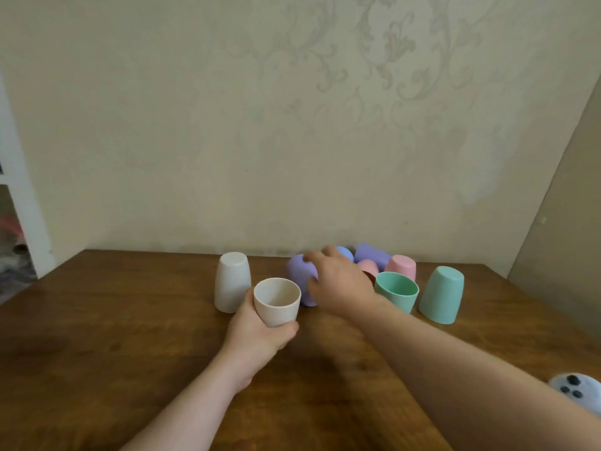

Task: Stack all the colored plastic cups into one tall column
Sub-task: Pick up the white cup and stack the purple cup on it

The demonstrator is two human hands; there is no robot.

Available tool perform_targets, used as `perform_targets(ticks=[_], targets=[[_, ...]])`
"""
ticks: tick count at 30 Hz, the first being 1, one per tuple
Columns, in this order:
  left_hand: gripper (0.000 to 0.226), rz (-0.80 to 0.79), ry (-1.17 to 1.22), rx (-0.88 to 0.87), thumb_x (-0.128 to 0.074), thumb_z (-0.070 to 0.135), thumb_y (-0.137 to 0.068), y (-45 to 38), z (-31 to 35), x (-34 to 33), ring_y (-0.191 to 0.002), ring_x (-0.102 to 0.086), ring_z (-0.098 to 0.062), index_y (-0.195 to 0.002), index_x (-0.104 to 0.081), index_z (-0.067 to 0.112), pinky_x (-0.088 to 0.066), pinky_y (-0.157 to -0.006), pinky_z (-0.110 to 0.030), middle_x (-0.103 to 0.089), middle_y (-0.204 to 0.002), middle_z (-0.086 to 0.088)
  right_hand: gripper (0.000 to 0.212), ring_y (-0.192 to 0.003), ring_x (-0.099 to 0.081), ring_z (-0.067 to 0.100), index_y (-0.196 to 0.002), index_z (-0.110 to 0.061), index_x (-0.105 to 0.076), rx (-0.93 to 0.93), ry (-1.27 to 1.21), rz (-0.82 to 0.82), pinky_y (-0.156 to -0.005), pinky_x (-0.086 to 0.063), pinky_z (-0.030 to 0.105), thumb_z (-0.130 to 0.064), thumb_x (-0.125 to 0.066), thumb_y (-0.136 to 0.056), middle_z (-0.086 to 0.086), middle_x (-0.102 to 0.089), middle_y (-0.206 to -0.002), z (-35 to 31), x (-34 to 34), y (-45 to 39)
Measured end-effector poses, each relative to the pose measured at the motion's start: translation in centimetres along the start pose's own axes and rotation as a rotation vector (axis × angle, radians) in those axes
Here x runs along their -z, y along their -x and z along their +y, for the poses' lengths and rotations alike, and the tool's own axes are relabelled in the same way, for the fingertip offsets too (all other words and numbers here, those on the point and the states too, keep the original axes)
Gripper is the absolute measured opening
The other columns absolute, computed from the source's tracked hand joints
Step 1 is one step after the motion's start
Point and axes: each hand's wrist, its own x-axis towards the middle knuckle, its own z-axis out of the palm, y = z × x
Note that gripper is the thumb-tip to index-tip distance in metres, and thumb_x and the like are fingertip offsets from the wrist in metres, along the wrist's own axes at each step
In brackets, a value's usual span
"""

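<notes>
My left hand point(257, 333) grips a cream cup point(277, 301), mouth up, just above the table. Behind it a white cup point(232, 281) stands upside down. My right hand point(338, 281) wraps around a purple cup point(300, 275) that stands upside down beside the cream one. To the right a green cup point(396, 291) stands mouth up and another green cup point(441, 294) mouth down. Behind my right hand sit two pink cups point(401, 266) point(367, 266), a purple cup point(370, 253) on its side and a blue cup point(345, 252), partly hidden.
The cups stand on a brown wooden table point(130, 320) pushed against a patterned wall. A white device with dark buttons point(575, 390) lies at the table's right front. A white door frame point(19, 190) is at the left.
</notes>
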Motion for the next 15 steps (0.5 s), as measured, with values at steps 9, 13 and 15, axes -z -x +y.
perform_targets(ticks=[9, 13, 15], targets=[[0.057, -0.039, 0.047, -0.013, -0.089, 0.005, -0.073, -0.8, -0.8, 0.2, -0.081, -0.072, 0.005, -0.116, -0.065, 0.035, -0.058, -0.065, -0.019, -0.079, -0.095, 0.017, 0.074, -0.136, -0.054, 0.042, -0.155, -0.022, -0.036, -0.234, 0.087, -0.267, -0.094, -0.049, 0.047, -0.042, -0.072, -0.093, 0.018, -0.045, -0.148, -1.0, -4.2, -7.4], [0.058, -0.075, 0.036, -0.009, -0.087, 0.003, -0.073, -0.7, -0.8, 0.2, -0.085, -0.073, 0.003, -0.118, -0.065, 0.034, -0.059, -0.069, -0.021, -0.078, -0.099, 0.013, 0.066, -0.124, -0.061, 0.044, -0.146, -0.024, -0.039, -0.118, 0.145, -0.145, -0.076, -0.042, 0.045, -0.012, -0.072, -0.091, 0.015, -0.045, -0.136, -1.4, -4.8, -5.7], [0.058, -0.094, 0.040, -0.012, -0.087, 0.000, -0.072, -0.5, -0.5, 0.2, -0.080, -0.072, 0.003, -0.117, -0.067, 0.031, -0.057, -0.063, -0.017, -0.078, -0.101, 0.005, 0.052, -0.119, -0.063, 0.041, -0.143, -0.023, -0.039, -0.053, 0.131, -0.042, -0.071, -0.042, 0.044, -0.024, -0.066, -0.098, 0.013, -0.046, -0.132, -1.3, -4.7, -4.0]])
